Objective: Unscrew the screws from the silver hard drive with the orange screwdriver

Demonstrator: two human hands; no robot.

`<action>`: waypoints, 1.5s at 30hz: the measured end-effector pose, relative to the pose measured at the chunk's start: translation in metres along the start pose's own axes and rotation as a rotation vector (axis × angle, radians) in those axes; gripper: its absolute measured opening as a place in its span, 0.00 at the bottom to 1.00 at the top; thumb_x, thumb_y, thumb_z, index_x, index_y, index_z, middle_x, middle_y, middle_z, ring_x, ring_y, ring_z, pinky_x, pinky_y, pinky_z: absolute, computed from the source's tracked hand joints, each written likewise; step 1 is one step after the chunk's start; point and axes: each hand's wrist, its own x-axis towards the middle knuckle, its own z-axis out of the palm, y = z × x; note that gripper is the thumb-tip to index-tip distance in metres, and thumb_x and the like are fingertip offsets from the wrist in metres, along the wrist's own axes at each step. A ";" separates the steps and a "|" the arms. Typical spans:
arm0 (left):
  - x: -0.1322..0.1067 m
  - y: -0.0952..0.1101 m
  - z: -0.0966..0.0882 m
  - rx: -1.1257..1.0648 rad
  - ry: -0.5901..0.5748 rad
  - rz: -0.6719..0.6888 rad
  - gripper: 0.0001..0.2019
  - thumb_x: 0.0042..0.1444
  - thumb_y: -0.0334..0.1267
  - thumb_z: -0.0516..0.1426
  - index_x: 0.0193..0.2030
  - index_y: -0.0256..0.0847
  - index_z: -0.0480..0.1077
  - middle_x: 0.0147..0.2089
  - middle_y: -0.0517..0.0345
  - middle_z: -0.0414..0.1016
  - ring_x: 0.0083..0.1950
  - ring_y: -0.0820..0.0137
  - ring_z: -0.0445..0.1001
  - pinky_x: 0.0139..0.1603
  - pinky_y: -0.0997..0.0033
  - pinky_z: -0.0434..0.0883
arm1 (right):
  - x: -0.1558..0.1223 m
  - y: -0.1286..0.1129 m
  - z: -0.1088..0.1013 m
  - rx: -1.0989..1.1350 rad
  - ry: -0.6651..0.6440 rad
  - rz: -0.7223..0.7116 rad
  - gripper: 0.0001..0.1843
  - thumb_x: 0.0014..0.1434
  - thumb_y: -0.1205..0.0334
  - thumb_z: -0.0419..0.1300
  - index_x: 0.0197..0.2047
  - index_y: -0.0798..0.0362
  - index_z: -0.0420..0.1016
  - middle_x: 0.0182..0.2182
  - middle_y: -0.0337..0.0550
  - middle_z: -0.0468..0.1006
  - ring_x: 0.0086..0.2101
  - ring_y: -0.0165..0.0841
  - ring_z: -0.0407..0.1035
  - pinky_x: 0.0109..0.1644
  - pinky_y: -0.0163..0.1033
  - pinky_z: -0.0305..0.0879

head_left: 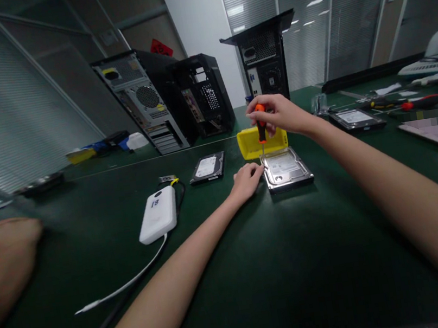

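Green tabletop (236, 282): R hand (279, 113) fingers closed round orange/blk screwdriver (261, 133), tip at HDD (285, 169). L hand (246, 179) fingers bent, touching HDD side, grip unclear.

The surface (341, 266) is deep green, and around its middle the screwdriver (260, 116) shows an orange-and-black handle, the working hard drive (285, 168) bright silver over a black base, and the case (246, 146) plain strong yellow. Toward the left edge, the power bank (155, 217) is white with a dark round mark, its cable (137, 277) white too, and the spare drive (208, 167) black with a white label. Along the far edge, the tilted-looking computer tower (147, 95) pairs a grey back with black sides.
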 end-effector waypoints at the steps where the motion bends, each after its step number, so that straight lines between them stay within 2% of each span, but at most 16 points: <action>1: 0.000 0.000 0.000 0.000 0.000 -0.001 0.17 0.63 0.47 0.46 0.32 0.40 0.70 0.41 0.54 0.73 0.46 0.64 0.70 0.47 0.67 0.66 | 0.000 0.000 0.000 0.000 -0.006 0.003 0.16 0.58 0.51 0.58 0.41 0.56 0.69 0.30 0.42 0.74 0.18 0.21 0.64 0.22 0.31 0.65; 7: 0.000 -0.001 0.000 -0.015 0.001 0.008 0.17 0.63 0.47 0.46 0.33 0.40 0.70 0.41 0.54 0.73 0.46 0.64 0.70 0.46 0.67 0.65 | 0.003 0.006 0.001 -0.013 -0.002 0.039 0.14 0.59 0.50 0.57 0.37 0.53 0.64 0.27 0.39 0.72 0.18 0.22 0.62 0.19 0.30 0.61; 13: 0.002 -0.003 0.002 -0.011 0.008 0.019 0.17 0.62 0.47 0.46 0.33 0.40 0.70 0.40 0.54 0.73 0.45 0.64 0.70 0.45 0.67 0.66 | 0.003 0.009 0.002 0.074 -0.026 0.090 0.09 0.65 0.57 0.47 0.40 0.52 0.62 0.29 0.40 0.72 0.17 0.23 0.62 0.19 0.30 0.60; 18: 0.002 -0.004 0.003 -0.007 0.008 0.020 0.17 0.63 0.47 0.46 0.33 0.40 0.70 0.40 0.54 0.73 0.46 0.64 0.70 0.46 0.67 0.66 | 0.002 0.008 0.002 0.066 -0.059 0.055 0.08 0.64 0.57 0.51 0.43 0.52 0.62 0.29 0.39 0.71 0.19 0.23 0.64 0.20 0.31 0.62; 24: 0.001 -0.002 0.002 0.000 0.002 0.026 0.17 0.63 0.47 0.46 0.33 0.40 0.70 0.40 0.54 0.73 0.45 0.64 0.70 0.45 0.67 0.65 | 0.003 0.014 0.002 0.026 -0.033 0.039 0.14 0.58 0.49 0.58 0.39 0.51 0.63 0.24 0.37 0.70 0.18 0.24 0.64 0.20 0.31 0.63; 28: 0.001 -0.002 0.002 0.005 0.004 0.020 0.17 0.63 0.46 0.46 0.33 0.40 0.70 0.41 0.54 0.74 0.46 0.64 0.70 0.45 0.67 0.66 | 0.002 0.013 0.003 -0.007 -0.028 0.025 0.15 0.57 0.48 0.59 0.38 0.51 0.63 0.25 0.37 0.69 0.19 0.25 0.64 0.20 0.32 0.63; 34: 0.001 -0.001 0.001 0.003 0.004 0.015 0.17 0.63 0.46 0.46 0.33 0.40 0.70 0.40 0.55 0.74 0.46 0.64 0.71 0.45 0.68 0.66 | -0.002 0.010 0.004 -0.121 0.027 -0.036 0.17 0.59 0.51 0.58 0.47 0.48 0.62 0.25 0.35 0.68 0.20 0.24 0.64 0.23 0.31 0.62; 39: 0.001 0.000 0.001 0.003 0.005 0.018 0.17 0.63 0.46 0.46 0.33 0.40 0.70 0.40 0.54 0.74 0.46 0.64 0.70 0.46 0.67 0.66 | -0.002 0.010 0.003 -0.150 0.024 -0.038 0.16 0.60 0.48 0.55 0.45 0.49 0.65 0.26 0.36 0.68 0.19 0.23 0.63 0.22 0.30 0.61; 45: 0.001 0.000 0.002 0.004 0.004 0.010 0.17 0.63 0.46 0.46 0.33 0.40 0.71 0.42 0.54 0.74 0.47 0.64 0.70 0.46 0.67 0.65 | 0.002 0.005 0.003 -0.025 -0.054 -0.027 0.19 0.66 0.50 0.45 0.48 0.53 0.68 0.30 0.40 0.73 0.19 0.22 0.64 0.22 0.30 0.62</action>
